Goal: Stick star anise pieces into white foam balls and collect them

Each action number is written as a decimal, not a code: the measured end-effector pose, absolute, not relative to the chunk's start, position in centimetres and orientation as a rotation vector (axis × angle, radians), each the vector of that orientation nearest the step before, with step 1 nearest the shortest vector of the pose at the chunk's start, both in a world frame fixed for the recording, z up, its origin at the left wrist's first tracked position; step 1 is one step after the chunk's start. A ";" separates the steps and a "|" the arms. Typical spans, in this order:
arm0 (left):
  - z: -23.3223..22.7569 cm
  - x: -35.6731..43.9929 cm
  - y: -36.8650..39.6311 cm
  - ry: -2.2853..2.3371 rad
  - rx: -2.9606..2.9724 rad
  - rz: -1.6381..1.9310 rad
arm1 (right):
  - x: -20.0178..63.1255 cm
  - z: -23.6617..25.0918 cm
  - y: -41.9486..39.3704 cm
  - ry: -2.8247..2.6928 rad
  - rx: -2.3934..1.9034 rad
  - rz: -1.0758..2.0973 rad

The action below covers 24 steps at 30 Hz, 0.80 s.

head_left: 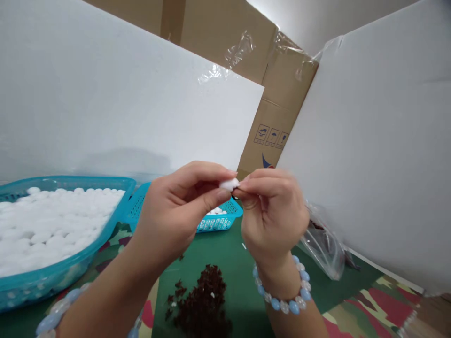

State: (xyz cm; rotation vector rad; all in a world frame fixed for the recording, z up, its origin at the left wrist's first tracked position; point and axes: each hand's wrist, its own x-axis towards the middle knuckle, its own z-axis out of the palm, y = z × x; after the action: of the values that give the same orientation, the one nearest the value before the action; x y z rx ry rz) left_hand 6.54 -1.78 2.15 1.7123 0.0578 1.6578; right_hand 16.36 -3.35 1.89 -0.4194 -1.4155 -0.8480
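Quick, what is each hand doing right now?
Left hand: closed, pinching the small white ball.
Right hand: closed, pinching the same ball from the other side.

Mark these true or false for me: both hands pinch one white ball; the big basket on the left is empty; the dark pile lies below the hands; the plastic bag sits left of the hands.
1. The left hand and right hand pinch one white ball between them. True.
2. The big basket is empty. False: it is full of white balls.
3. The dark pile lies on the mat below the hands. True.
4. The plastic bag sits left of the hands. False: it lies to their right.
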 end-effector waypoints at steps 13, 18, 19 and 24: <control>1.2 8.3 -3.2 0.243 1.891 1.939 | 17.1 2.1 -2.1 -0.961 -0.501 -0.868; 0.7 9.1 -2.5 0.002 1.784 1.640 | 19.7 2.9 -3.2 -1.101 -0.386 -0.413; 0.8 9.1 -2.3 -0.029 1.691 1.620 | 19.8 2.9 -3.6 -1.232 -0.347 -0.350; 1.9 8.4 -2.2 -0.115 1.415 1.631 | 18.7 2.6 -4.5 -1.554 -0.260 -0.448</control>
State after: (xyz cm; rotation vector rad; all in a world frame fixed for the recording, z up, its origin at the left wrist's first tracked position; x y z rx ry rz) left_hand 8.35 -2.19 1.85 1.4155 -0.1150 1.6315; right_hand 18.70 -4.53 2.57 -0.2601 -1.5540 -0.4482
